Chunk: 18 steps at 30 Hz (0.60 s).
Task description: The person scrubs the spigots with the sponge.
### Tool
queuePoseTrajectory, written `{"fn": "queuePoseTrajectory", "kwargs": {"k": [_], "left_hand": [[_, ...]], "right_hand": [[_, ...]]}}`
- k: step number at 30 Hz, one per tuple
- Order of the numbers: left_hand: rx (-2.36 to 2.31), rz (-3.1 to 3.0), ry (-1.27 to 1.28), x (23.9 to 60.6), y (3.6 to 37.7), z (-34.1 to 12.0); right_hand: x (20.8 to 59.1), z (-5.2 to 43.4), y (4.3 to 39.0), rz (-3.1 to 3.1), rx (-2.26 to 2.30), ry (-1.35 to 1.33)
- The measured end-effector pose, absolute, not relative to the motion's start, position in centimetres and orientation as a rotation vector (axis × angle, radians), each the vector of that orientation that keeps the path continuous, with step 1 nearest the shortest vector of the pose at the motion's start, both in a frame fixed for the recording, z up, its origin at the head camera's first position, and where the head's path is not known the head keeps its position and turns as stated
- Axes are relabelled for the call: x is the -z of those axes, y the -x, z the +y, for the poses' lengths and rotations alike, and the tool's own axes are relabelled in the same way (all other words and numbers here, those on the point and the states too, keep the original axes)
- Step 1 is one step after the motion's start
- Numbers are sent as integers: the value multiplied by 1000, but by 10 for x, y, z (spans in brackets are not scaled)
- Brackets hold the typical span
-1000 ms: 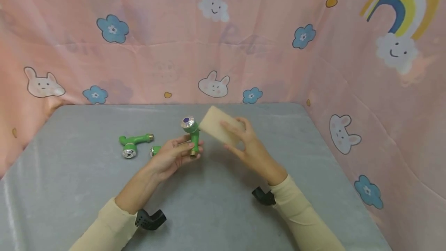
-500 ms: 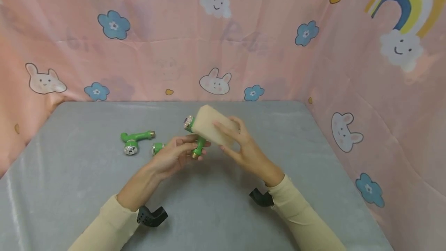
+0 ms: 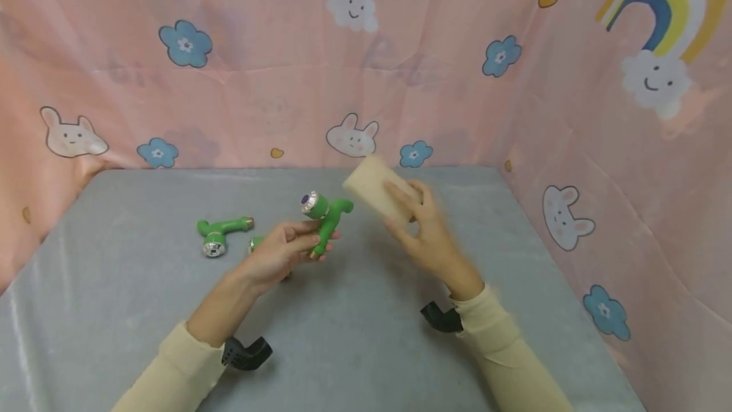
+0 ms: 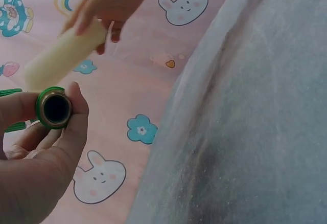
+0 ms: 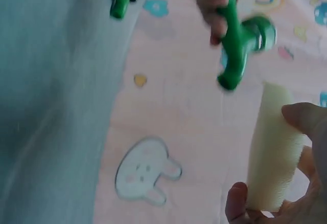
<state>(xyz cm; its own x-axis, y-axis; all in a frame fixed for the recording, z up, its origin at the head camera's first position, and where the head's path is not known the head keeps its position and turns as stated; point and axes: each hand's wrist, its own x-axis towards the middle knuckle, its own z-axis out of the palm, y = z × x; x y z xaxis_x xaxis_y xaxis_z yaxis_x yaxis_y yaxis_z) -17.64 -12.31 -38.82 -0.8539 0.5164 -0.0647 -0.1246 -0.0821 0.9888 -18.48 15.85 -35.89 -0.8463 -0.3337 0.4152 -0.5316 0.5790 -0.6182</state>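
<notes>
My left hand (image 3: 283, 253) pinches a green faucet (image 3: 328, 224) near its brass threaded end, holding it tilted above the table. The faucet's round knob has a silver cap with a purple centre, and its spout points right. In the left wrist view the open threaded end (image 4: 55, 108) faces the camera between thumb and fingers. My right hand (image 3: 426, 227) grips a pale cream sponge block (image 3: 377, 186) by its sides, up and to the right of the spout. A gap shows between sponge (image 5: 273, 150) and faucet (image 5: 235, 50) in the right wrist view.
Another green faucet (image 3: 223, 227) lies on the grey table (image 3: 354, 348) left of my hands. Part of a further green one (image 3: 255, 243) shows behind my left hand, mostly hidden. A pink patterned cloth (image 3: 240, 94) hangs along the table's back and right sides.
The sponge first moves left over the held faucet, covering its spout, then draws back up and right, off it. The left hand stays nearly in place while the faucet's tilt shifts.
</notes>
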Motion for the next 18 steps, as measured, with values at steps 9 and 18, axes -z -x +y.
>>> {"fn": "queuePoseTrajectory", "kwargs": {"k": [9, 18], "left_hand": [[-1952, 1827, -430, 383, 172, -122], [-1959, 1781, -383, 389, 173, -123]], "right_hand": [[365, 155, 182, -2650, -1062, -704], [364, 157, 186, -2464, -1093, -778]]}}
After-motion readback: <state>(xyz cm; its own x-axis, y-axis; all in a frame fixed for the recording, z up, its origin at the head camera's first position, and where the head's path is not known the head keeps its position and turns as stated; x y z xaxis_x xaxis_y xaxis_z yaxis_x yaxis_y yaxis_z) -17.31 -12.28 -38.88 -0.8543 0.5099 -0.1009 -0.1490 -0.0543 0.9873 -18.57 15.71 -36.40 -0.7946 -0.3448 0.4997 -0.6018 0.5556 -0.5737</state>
